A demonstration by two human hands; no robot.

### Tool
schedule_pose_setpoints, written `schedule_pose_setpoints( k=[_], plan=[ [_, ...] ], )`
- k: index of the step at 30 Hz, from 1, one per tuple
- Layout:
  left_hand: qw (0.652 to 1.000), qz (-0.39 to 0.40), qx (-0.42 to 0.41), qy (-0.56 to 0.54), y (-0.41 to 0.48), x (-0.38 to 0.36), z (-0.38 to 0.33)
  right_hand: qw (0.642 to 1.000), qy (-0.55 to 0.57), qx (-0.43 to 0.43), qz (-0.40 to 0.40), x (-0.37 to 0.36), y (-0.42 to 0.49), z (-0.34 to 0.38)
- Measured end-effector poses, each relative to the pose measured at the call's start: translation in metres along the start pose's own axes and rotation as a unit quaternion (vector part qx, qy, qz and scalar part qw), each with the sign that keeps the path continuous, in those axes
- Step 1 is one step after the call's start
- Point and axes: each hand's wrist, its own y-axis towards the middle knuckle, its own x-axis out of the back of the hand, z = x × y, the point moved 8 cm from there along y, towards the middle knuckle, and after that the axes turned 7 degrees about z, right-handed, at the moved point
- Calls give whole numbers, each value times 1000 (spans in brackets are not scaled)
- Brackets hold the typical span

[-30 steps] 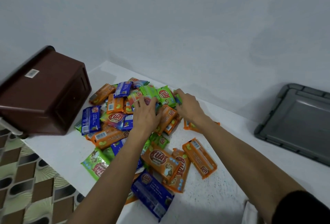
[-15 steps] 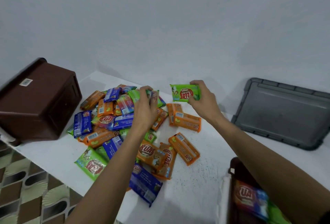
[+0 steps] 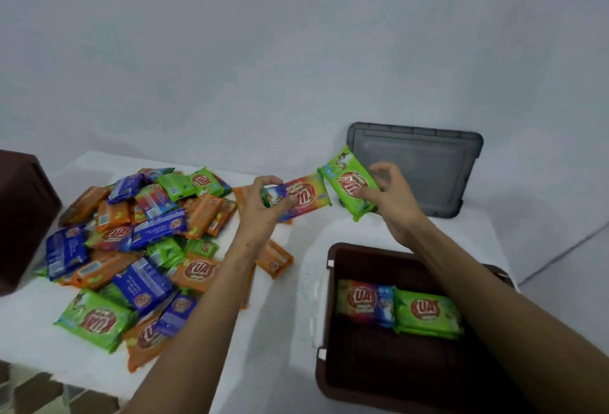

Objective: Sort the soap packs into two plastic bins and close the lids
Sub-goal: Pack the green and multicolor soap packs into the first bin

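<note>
My left hand [image 3: 262,204] grips a rainbow-coloured soap pack [image 3: 303,197] above the white table. My right hand [image 3: 392,197] holds a green soap pack [image 3: 350,183] just to its right, the two packs almost touching. Below my right forearm stands an open brown bin [image 3: 333,314]; inside it lie a rainbow pack [image 3: 364,300] and a green pack [image 3: 428,313] side by side. A heap of orange, blue, green and rainbow packs [image 3: 145,248] covers the table's left half. A second brown bin [image 3: 23,216] sits at the far left edge, partly out of view.
A grey lid [image 3: 428,166] leans against the white wall behind my right hand. The white table [image 3: 290,314] ends at the front left, where patterned floor tiles [image 3: 39,390] show. Bare table lies between the heap and the open bin.
Both hands have lifted from the heap and moved right, each holding a pack. The view has swung right, bringing the open bin fully into sight.
</note>
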Motion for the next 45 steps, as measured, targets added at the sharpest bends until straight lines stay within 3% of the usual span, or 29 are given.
schedule_pose_setpoints(
  k=[8,12,16,25,34,45],
  plan=[
    [998,42,39,-22,-9,-64,16,999,-33,5,-9,48,-51,-6],
    [998,57,0,37,-11,-83,13,1000,17,0,-10,58,-73,-9],
    [998,49,0,50,-13,-93,16,996,-76,25,-33,67,-91,-8],
    [999,40,21,8,-21,-103,21,994,-96,33,45,68,-121,-13],
    [998,65,25,-2,-30,-109,23,993,-105,-4,47,91,-139,-30],
    [997,67,9,31,-27,-108,22,981,-152,-118,-3,119,-149,-90]
  ],
)
